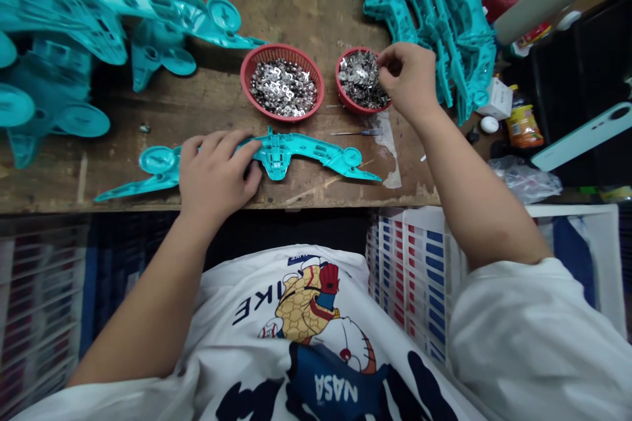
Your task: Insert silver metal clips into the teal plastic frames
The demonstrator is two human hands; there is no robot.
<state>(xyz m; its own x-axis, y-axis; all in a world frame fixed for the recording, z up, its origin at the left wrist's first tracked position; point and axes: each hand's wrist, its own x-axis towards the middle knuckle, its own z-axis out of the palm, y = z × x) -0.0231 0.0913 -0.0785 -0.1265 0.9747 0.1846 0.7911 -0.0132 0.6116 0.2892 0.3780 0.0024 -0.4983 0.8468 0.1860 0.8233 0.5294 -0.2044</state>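
A long turquoise plastic part (306, 148) lies across the front of the wooden table. My left hand (214, 168) rests over its left half, fingers curled onto it and holding it against the table. At the smaller red basket (353, 105), my right hand (409, 79) is at the right rim with thumb and forefinger pinched together. Small shiny metal pieces (363, 77) fill that basket; whether one is between the fingertips is hidden. A larger red basket (247, 89) to its left holds many silvery metal clips (284, 87).
Turquoise parts (148, 3) are piled at the left, with another stack (444, 26) at the back right. A thin screwdriver (358, 133) lies below the small basket. A phone (585, 135), a drink bottle (524, 122) and a plastic bag (526, 179) are at right.
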